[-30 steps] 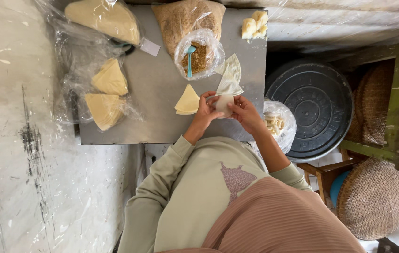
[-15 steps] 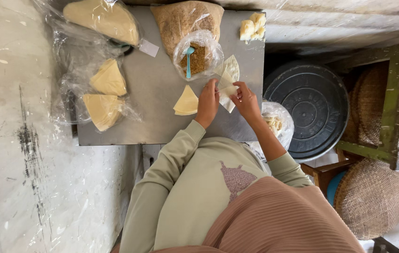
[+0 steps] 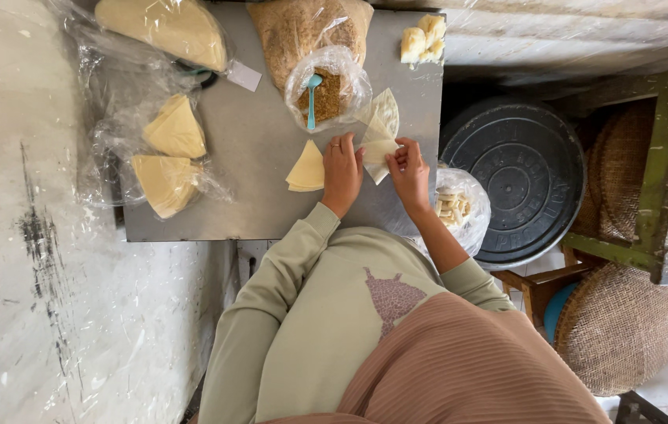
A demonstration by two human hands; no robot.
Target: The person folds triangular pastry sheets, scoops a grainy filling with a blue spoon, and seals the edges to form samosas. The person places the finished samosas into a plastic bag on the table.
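Head view: just below the open bag of brown filling (image 3: 324,90) on the grey worktop (image 3: 248,165), left hand (image 3: 342,169) and right hand (image 3: 408,169) pinch a pale pastry wrapper (image 3: 378,141) closed-fingered, seemingly mid-fold, likely needing filling spooned next

On the desk (image 3: 255,169), the left hand (image 3: 342,169) and right hand (image 3: 410,169) meet at a folded wrapper (image 3: 378,145) near the right edge. A stack of wrappers (image 3: 307,169) lies just left of the left hand. Behind the hands sits an open bag of filling (image 3: 326,86) with a spoon (image 3: 312,98) in it. Two bagged wrapper stacks (image 3: 169,153) lie at the left. Right of the desk stands a round lid (image 3: 518,184); a bag of rolled pieces (image 3: 459,208) sits between them
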